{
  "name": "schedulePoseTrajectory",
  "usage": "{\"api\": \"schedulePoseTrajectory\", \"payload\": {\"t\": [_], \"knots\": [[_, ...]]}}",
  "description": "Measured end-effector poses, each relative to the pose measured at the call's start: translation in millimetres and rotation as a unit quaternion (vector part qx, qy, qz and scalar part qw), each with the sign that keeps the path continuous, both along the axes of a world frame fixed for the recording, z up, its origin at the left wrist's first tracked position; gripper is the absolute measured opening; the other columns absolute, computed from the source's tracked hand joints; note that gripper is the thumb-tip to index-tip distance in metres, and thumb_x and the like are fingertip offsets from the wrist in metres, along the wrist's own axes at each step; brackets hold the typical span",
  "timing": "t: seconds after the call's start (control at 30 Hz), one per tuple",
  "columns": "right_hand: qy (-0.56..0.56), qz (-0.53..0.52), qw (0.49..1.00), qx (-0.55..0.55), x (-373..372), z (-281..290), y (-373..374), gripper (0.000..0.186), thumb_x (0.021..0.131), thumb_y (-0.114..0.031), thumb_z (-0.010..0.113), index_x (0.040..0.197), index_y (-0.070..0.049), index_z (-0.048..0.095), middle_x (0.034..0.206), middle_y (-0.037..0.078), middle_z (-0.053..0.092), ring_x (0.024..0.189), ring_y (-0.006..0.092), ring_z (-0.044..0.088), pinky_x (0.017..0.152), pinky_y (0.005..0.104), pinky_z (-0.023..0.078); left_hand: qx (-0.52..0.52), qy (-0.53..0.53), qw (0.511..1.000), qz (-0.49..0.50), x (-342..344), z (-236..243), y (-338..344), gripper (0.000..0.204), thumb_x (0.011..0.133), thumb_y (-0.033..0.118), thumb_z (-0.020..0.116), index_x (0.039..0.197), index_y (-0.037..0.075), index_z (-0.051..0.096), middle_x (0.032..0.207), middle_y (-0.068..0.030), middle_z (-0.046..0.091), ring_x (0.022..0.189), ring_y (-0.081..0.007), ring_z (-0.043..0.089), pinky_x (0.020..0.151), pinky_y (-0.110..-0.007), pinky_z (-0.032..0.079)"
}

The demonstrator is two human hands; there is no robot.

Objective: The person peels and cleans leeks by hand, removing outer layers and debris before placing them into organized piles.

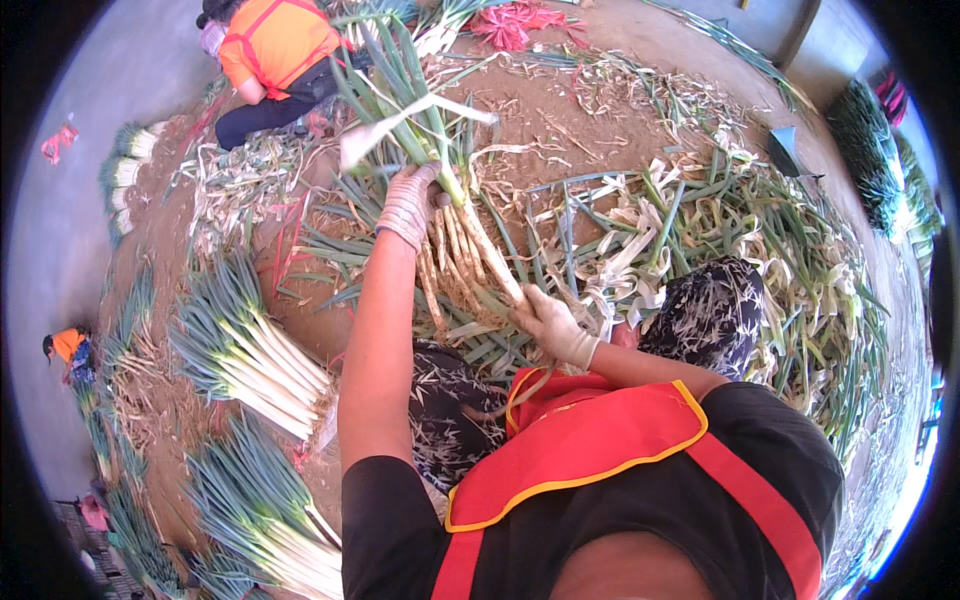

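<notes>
My left hand (412, 200), in a pale glove, is wrapped round a long green onion (485, 245) where its white shank meets the green leaves. My right hand (552, 327), also gloved, grips the root end of the same onion, lower and to the right. The stalk slants between both hands, and a pale strip of peel (400, 125) hangs across its leaves. Just beneath it lie several unpeeled green onions (440, 265) with brownish shanks, partly hidden by my left hand and the held stalk.
Left of me lie bundles of clean green onions (265, 365), with another bundle (265, 515) nearer. A heap of peeled leaves (740, 240) spreads to my right. A person in an orange top (280, 45) crouches at the far left. Red plastic ties (520, 22) lie at the back.
</notes>
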State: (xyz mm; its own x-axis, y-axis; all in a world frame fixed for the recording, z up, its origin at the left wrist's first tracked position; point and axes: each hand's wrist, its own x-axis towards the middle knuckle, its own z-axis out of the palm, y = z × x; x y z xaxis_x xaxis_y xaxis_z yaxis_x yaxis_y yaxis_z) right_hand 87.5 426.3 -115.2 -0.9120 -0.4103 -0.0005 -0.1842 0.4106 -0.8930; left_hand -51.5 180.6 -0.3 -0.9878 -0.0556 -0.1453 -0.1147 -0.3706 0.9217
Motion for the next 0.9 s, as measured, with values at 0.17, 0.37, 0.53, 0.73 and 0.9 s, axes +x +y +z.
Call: {"api": "schedulePoseTrajectory", "payload": {"t": [0.17,0.37,0.53,0.73,0.9], "knots": [[-0.012,-0.044,0.995,-0.089,-23.1,33.3,-20.8,0.039,0.095,-0.03,0.056,0.119,0.001,0.055,0.093,0.017,0.064,0.086,0.0222,0.06,0.08,0.0326,0.047,0.063,0.022,0.998,0.015,-1.6,-7.8,-22.2,0.025,0.083,0.002,0.058,0.108,0.005,0.055,0.087,-0.0107,0.064,0.068,-0.0212,0.061,0.049,-0.027,0.046],[-0.026,-0.004,0.991,-0.131,-35.0,26.7,-31.0,0.039,0.096,-0.029,0.054,0.121,0.001,0.054,0.086,0.011,0.063,0.075,0.015,0.056,0.068,0.0266,0.045,0.032,0.025,0.999,0.019,-4.2,-15.2,-45.4,0.029,0.081,-0.002,0.057,0.109,0.007,0.055,0.088,-0.0074,0.061,0.074,-0.0215,0.062,0.061,-0.031,0.053],[-0.424,0.145,0.811,-0.377,-35.4,61.3,-25.7,0.037,0.095,-0.04,0.054,0.108,-0.005,0.055,0.067,-0.001,0.048,0.05,0.0076,0.04,0.045,0.0209,0.031,0.201,-0.015,0.979,0.034,7.6,-11.7,-30.6,0.011,0.088,0.011,0.055,0.093,0.003,0.06,0.077,-0.0087,0.063,0.064,-0.0184,0.061,0.046,-0.029,0.044],[-0.546,0.218,0.654,-0.476,-41.2,78.3,-31.3,0.041,0.094,-0.046,0.051,0.11,-0.009,0.053,0.067,0.0,0.048,0.042,0.0098,0.036,0.041,0.0228,0.031,0.279,0.055,0.914,-0.29,30.8,-9.3,19.9,0.059,0.092,0.044,0.05,0.123,-0.006,0.047,0.084,-0.0067,0.054,0.073,-0.0161,0.056,0.069,-0.026,0.053],[-0.315,0.118,0.852,-0.402,-39.5,125.0,-42.4,0.032,0.096,-0.038,0.053,0.104,-0.008,0.056,0.069,-0.002,0.05,0.046,0.0079,0.038,0.044,0.0215,0.032,-0.237,-0.015,0.917,-0.321,33.1,-27.0,43.9,0.05,0.088,0.03,0.055,0.125,-0.002,0.05,0.1,-0.0145,0.063,0.086,-0.0214,0.062,0.077,-0.032,0.052]]}}
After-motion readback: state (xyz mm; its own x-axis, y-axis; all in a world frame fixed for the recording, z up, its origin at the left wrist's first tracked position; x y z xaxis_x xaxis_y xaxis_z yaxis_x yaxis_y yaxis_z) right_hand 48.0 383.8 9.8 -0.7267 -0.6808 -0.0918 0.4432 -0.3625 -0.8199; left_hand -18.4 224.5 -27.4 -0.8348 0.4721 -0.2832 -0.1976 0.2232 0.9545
